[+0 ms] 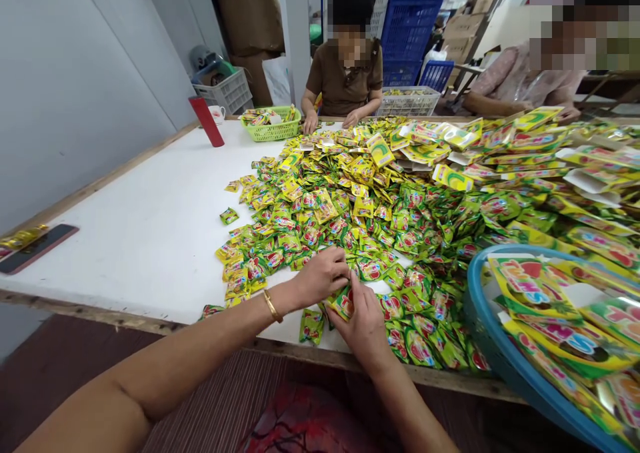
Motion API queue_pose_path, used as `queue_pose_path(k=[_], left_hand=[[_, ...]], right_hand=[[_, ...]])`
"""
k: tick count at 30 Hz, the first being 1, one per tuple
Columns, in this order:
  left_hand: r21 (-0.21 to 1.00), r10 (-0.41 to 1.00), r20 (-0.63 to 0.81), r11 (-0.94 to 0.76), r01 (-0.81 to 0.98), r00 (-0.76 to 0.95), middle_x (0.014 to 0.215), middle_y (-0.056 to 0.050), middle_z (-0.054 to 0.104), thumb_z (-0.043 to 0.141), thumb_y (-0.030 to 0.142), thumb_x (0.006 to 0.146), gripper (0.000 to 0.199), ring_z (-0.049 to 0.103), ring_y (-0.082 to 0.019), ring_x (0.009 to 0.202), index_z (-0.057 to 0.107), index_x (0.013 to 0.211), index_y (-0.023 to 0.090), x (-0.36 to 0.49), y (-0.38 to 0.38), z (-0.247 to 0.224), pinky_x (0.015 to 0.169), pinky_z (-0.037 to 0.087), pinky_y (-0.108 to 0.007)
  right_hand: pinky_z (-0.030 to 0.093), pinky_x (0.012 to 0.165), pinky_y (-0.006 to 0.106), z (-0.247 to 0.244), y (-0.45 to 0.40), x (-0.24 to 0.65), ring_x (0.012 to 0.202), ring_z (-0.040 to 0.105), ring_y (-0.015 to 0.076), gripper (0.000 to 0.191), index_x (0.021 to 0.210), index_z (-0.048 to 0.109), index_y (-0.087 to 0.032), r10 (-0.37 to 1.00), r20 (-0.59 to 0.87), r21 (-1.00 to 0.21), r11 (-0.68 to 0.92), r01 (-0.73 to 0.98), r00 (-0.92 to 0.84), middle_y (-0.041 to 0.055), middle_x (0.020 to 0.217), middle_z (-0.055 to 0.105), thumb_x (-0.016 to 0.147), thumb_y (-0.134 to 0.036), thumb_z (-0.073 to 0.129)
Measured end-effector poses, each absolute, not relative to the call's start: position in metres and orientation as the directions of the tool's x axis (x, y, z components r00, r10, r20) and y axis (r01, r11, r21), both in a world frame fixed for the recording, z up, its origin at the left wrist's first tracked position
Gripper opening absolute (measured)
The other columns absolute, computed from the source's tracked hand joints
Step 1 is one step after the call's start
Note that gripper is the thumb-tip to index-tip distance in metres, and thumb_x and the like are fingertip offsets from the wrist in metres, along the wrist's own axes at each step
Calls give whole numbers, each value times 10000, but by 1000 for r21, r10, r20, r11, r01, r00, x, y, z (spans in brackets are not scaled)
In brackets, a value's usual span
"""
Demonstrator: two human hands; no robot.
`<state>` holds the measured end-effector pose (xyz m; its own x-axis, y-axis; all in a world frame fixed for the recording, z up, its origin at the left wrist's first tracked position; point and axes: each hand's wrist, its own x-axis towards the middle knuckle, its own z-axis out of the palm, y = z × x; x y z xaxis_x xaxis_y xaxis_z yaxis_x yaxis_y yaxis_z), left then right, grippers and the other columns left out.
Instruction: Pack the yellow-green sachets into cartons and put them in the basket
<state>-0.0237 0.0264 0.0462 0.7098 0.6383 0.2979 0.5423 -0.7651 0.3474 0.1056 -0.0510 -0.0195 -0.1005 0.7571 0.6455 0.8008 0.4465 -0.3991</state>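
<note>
My left hand (320, 281), with a gold bangle at its wrist, is at the front of the table, its fingers bent together against the fingers of my right hand. What its fingertips hold, if anything, is hidden. Between the thumb and fingers of my right hand (363, 316) is a green and yellow packet (343, 302) with a red fruit picture. A loose green packet (312, 326) lies just below, near the table edge. Around and beyond both hands spreads a heap of small green and yellow packets (410, 239).
A blue basket (480, 306) of flat boxes stands at the right. Boxes (453, 177) are heaped behind it. Farther back are a green basket (273, 131), a red box (207, 122) and two people. A phone (37, 247) lies on the white table (145, 219).
</note>
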Motion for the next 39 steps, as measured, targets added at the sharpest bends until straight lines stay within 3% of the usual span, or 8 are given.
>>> queue_pose_path(k=[4, 10, 15, 20, 28, 32, 36, 39], left_hand=[[477, 758, 401, -652, 589, 515, 867, -61, 578, 426, 230, 908, 228, 490, -181, 875, 619, 806, 161, -15, 8, 33, 852, 424, -348], [649, 802, 252, -555, 520, 541, 1204, -67, 568, 415, 135, 869, 261, 481, -169, 1156, 551, 1081, 200, -24, 5, 39, 1026, 377, -392], [524, 790, 186, -582, 622, 584, 1125, -78, 567, 586, 211, 809, 74, 517, -206, 1054, 651, 799, 178, -34, 15, 50, 936, 431, -395], [402, 722, 123, -663, 631, 681, 1006, -71, 542, 637, 229, 781, 74, 478, -207, 979, 700, 767, 194, -38, 17, 60, 890, 413, -372], [484, 716, 94, -641, 596, 692, 865, -36, 525, 604, 153, 787, 131, 472, -167, 880, 693, 694, 180, -34, 16, 59, 805, 405, -295], [577, 690, 53, -611, 541, 722, 888, -33, 525, 562, 180, 823, 153, 484, -167, 916, 710, 815, 219, -39, 14, 66, 849, 410, -316], [724, 853, 35, -381, 575, 522, 885, -17, 529, 619, 200, 772, 187, 519, -131, 784, 674, 949, 222, -44, 8, 62, 706, 450, -262], [718, 937, 30, -262, 645, 348, 755, 16, 553, 676, 235, 709, 173, 503, -115, 655, 633, 867, 180, -43, 4, 56, 590, 419, -227]], right_hand=[[494, 753, 393, -19, -50, 108, 870, 551, 239, 745, 1441, 184, -108, 765, 643, -444, 417, 793, -42, 147, 1014, 582, 864, -460, 498], [493, 722, 373, -18, -49, 108, 815, 542, 228, 759, 1435, 191, -92, 767, 641, -430, 390, 814, -29, 134, 945, 589, 853, -445, 526], [487, 734, 371, -18, -50, 106, 837, 540, 234, 777, 1448, 148, -90, 759, 648, -379, 399, 835, -68, 125, 926, 604, 861, -434, 522], [484, 732, 366, -17, -53, 106, 831, 529, 231, 788, 1453, 109, -69, 751, 647, -333, 433, 838, -132, 123, 909, 597, 870, -413, 513], [489, 755, 379, -18, -55, 108, 864, 523, 235, 739, 1438, 158, -48, 751, 634, -282, 448, 848, -186, 137, 923, 593, 884, -411, 485], [489, 773, 387, -15, -54, 108, 884, 539, 237, 730, 1445, 147, -68, 738, 650, -295, 464, 835, -181, 143, 959, 601, 887, -394, 484], [485, 797, 387, -12, -52, 108, 921, 539, 240, 731, 1449, 143, -79, 718, 680, -308, 463, 831, -148, 151, 1014, 601, 881, -370, 499], [480, 797, 390, -12, -52, 108, 920, 540, 240, 725, 1452, 131, -82, 723, 675, -299, 453, 840, -150, 152, 1029, 602, 886, -368, 484]])
